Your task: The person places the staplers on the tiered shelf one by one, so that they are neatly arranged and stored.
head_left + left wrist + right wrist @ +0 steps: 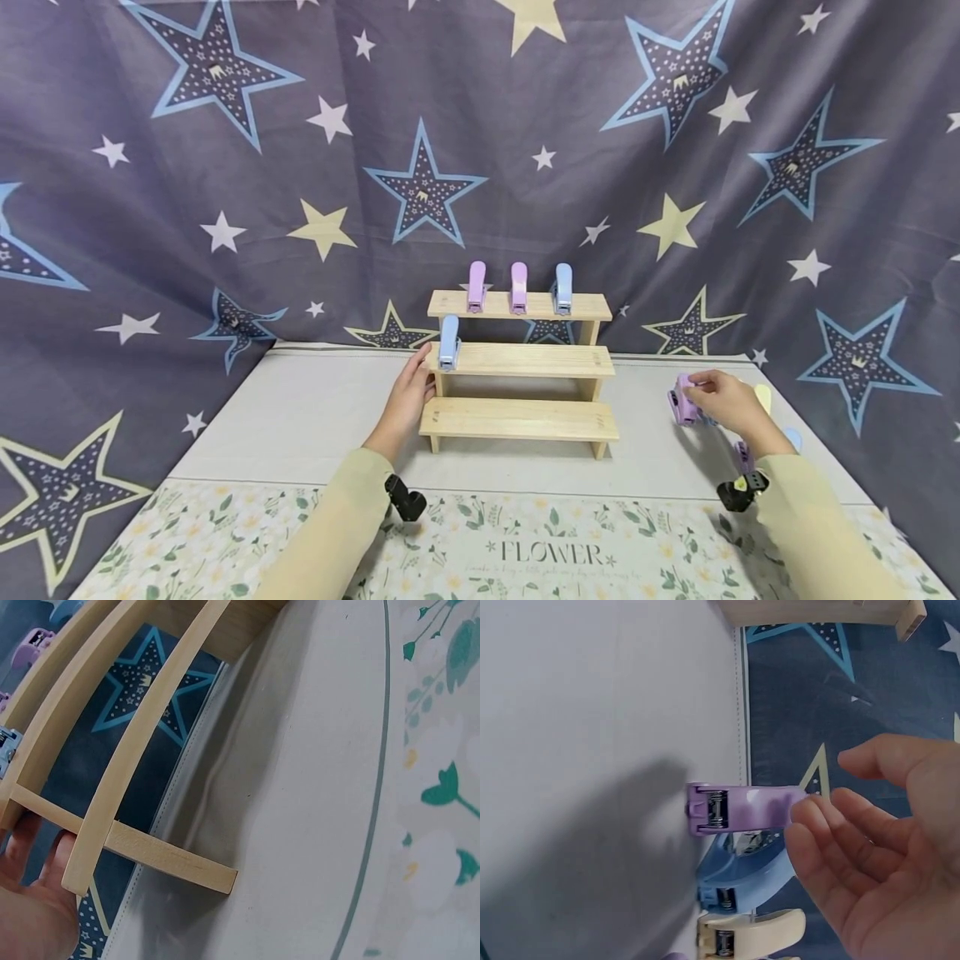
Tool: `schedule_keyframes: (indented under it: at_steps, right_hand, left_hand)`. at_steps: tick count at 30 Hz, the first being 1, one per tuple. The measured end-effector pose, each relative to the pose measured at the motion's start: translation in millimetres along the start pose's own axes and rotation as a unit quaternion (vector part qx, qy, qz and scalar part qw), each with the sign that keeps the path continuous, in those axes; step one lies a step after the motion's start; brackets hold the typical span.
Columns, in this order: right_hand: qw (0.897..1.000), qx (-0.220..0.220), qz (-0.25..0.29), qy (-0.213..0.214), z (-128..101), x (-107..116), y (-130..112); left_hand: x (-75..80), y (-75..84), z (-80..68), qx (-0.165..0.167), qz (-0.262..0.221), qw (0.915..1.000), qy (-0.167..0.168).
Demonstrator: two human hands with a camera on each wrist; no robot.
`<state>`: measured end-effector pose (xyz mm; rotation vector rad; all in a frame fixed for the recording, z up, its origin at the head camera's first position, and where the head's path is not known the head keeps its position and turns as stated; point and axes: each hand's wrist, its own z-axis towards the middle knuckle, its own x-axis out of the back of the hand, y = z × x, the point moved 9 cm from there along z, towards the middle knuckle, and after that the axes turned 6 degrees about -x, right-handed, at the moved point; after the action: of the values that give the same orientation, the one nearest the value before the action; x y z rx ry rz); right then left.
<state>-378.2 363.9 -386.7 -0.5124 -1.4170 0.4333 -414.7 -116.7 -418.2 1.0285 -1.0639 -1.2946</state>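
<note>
My left hand point(410, 387) holds the left end of a three-step wooden shelf point(517, 418), its fingers curled under the boards in the left wrist view. On the middle step's left end stands a blue hole punch point(448, 343). Two purple hole punches point(476, 287) and a blue hole punch point(562, 289) stand along the top step. Off to the right, my right hand point(727, 402) has its fingertips on the handle end of another purple hole punch point(742, 808). Right beside that punch are a blue hole punch point(742, 885) and a cream hole punch point(754, 934).
More hole punches, among them a blue one point(792, 438) and a purple one point(742, 454), are partly hidden by the right forearm. A floral mat point(555, 533) covers the front of the white table point(300, 417). A starry curtain point(465, 100) hangs behind.
</note>
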Motion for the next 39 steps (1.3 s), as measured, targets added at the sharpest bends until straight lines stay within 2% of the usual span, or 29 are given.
schedule_keyframes:
  at_steps: [8, 16, 21, 25, 31, 34, 39]
  right_hand:
    - [1.000, -0.012, 0.007, 0.014, 6, -5, 16]
    - [0.999, -0.034, 0.014, 0.009, 7, -8, 24]
    - [0.998, -0.054, 0.010, 0.018, 10, -10, 30]
    - [0.998, -0.051, -0.008, 0.023, 12, -11, 31]
    - [0.997, -0.067, -0.038, -0.014, 14, -17, 34]
    - [0.996, -0.080, -0.026, -0.033, 13, -21, 36]
    - [0.995, -0.097, -0.002, -0.034, 11, -24, 39]
  left_hand:
    - [-1.5, 0.0, -0.1, -0.005, -0.010, 0.9999, -0.007]
    - [-1.1, 1.5, 0.1, -0.006, 0.001, 1.0000, -0.001]
    - [-1.8, 0.7, 0.8, -0.005, -0.009, 0.9999, -0.001]
    - [-2.1, 0.4, 1.0, -0.005, -0.018, 0.9998, -0.003]
    - [-3.0, 1.1, 0.7, -0.004, -0.023, 0.9997, -0.009]
    - [-2.8, 0.5, 1.2, -0.005, -0.018, 0.9998, -0.008]
    - [-1.5, -0.9, 2.3, -0.011, -0.014, 0.9998, -0.001]
